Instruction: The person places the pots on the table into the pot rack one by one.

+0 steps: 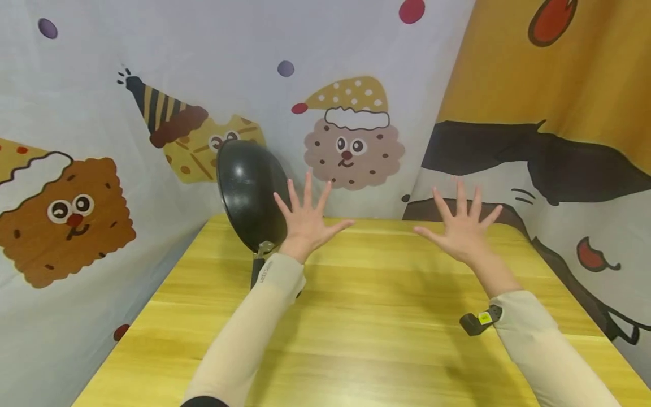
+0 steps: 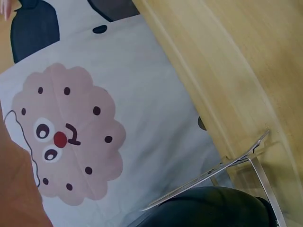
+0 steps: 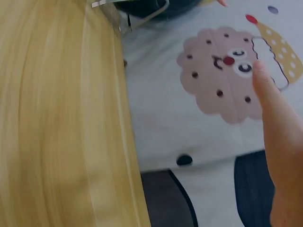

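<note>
My left hand [image 1: 305,223] is held up over the table with its fingers spread wide, and nothing is in it. Just behind and left of it, a black wok [image 1: 249,189] stands tilted up on its side, its dark handle [image 1: 256,271] pointing toward me and partly covered by my left sleeve. Thin metal bars [image 2: 227,164] run beside the wok in the left wrist view. On the other side, my right hand [image 1: 465,234] is raised too, fingers splayed and holding nothing. Only part of that right hand [image 3: 277,127] shows in the right wrist view.
The yellow wood-grain table [image 1: 366,316] reaches back to a cartoon-printed curtain [image 1: 351,34], which also hangs along the left and right. A small black camera [image 1: 478,321] sticks out from the right wrist.
</note>
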Available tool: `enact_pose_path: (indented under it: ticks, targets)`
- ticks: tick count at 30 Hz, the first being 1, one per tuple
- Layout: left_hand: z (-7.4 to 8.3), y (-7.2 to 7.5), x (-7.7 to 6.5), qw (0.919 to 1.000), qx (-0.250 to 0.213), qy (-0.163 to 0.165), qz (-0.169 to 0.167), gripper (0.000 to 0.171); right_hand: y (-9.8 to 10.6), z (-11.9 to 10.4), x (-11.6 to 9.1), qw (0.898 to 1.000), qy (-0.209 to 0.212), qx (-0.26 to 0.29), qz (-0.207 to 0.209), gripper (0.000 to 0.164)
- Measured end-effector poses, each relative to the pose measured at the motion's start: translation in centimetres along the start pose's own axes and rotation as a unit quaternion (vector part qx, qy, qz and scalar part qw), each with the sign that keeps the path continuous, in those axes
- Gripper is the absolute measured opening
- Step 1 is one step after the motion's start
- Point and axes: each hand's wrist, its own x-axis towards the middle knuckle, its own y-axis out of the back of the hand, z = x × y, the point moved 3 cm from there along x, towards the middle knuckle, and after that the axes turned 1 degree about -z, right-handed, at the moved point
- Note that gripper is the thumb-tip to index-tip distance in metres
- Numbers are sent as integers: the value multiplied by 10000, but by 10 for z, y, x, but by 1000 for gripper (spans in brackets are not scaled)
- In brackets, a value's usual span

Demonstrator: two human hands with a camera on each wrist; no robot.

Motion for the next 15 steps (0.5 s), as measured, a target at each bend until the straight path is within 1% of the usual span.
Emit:
enact_pose_path:
  ticks: [3, 7, 11, 15]
  targets:
    - [0, -3, 2, 9998, -35, 61, -196, 104, 4, 9, -3, 9992, -159, -115, -334, 99]
    - [0, -4, 5, 9992, -67, 102, -388, 102, 2, 12, -3, 9972, -239, -186, -691, 98]
    - [0, -6, 4, 9982, -104, 148, -566, 101, -1, 8, -3, 9953, -271, -191, -914, 98]
    - [0, -8, 2, 9975, -154, 170, -671, 101, -4, 6, -5, 9945, -279, -160, -997, 99]
